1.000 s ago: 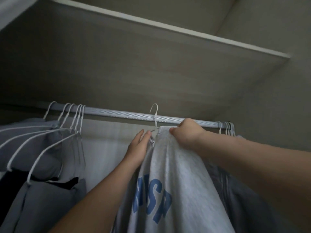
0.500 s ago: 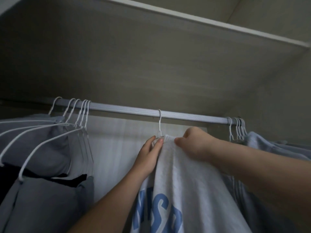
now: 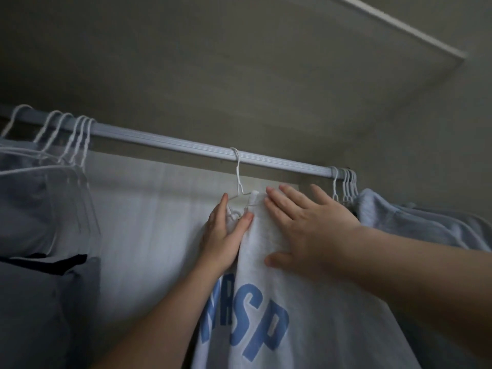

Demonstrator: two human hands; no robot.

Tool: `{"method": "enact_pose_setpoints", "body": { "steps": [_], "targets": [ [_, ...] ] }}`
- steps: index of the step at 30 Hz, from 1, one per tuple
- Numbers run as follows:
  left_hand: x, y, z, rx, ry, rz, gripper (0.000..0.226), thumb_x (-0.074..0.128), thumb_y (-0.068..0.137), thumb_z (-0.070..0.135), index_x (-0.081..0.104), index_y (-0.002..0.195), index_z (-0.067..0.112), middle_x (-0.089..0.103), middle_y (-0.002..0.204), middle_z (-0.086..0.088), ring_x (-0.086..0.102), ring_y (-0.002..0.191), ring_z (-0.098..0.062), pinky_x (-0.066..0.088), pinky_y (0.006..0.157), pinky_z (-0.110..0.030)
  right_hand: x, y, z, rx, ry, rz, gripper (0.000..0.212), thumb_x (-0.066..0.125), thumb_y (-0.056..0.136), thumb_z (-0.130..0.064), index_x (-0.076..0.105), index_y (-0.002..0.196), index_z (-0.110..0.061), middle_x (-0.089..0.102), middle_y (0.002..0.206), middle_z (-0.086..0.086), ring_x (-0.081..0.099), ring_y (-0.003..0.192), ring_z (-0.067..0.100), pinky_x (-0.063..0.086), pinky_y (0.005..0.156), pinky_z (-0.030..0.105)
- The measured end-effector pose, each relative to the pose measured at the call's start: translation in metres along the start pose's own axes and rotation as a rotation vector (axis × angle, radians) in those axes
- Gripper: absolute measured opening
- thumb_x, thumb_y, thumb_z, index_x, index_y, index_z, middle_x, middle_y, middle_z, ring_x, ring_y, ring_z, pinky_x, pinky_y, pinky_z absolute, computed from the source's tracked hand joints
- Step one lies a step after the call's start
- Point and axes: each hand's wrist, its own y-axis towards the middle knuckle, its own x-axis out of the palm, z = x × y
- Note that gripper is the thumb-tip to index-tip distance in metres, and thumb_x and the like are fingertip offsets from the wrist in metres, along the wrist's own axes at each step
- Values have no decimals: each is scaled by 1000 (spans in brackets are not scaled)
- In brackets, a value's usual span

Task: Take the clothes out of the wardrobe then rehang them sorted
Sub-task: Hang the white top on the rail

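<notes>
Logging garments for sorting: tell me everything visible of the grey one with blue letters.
The grey garment looks like soft pale jersey with large blue block letters. It hangs from a white wire hanger hooked on the rail. The left hand pinches its top edge; the right hand lies flat on it.

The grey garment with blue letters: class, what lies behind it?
Beside the grey garment, the wardrobe's pale back panel shows at its left, and blue-grey clothes hang at its right. What lies directly behind is covered by the cloth and the right hand.
</notes>
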Motion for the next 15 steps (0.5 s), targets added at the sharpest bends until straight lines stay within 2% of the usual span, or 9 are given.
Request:
{"method": "enact_pose_setpoints", "body": {
  "steps": [3, 8, 13, 15],
  "targets": [
    [22, 2, 1, -32, -53, -33, 109, 49, 60, 92, 22, 153, 44, 28, 160, 9, 31, 146, -16, 30, 119, -46, 8, -3, 12, 35, -32, -56, 101, 18, 87, -80, -24, 151, -15, -29, 159, 1, -25, 147, 19, -9, 119, 54],
    [68, -1, 10, -60, -140, -80, 103, 52, 58, 93, 40, 145, 39, 38, 153, 6, 41, 138, -16, 35, 115, -44, 25, -18, 41, 81, -58, -102, 103, 21, 85, -81, -21, 153, -16, -27, 160, 0, -24, 147, 18, -6, 120, 54],
    [110, -1, 27, -91, -204, -186, 91, 57, 75, 75, 34, 151, 32, 31, 157, 2, 37, 140, -21, 33, 113, -39, 41, -31, 71, 130, -74, -158, 102, 23, 85, -81, -18, 154, -18, -24, 161, -1, -21, 148, 17, -8, 120, 55],
    [128, -1, 31, -93, -215, -213, 80, 59, 86, 67, 34, 152, 30, 30, 158, 0, 37, 140, -23, 32, 107, -33, 50, -38, 83, 133, -102, -160, 101, 23, 86, -81, -18, 154, -18, -23, 161, -1, -20, 149, 18, -9, 119, 56]
  ]
}}
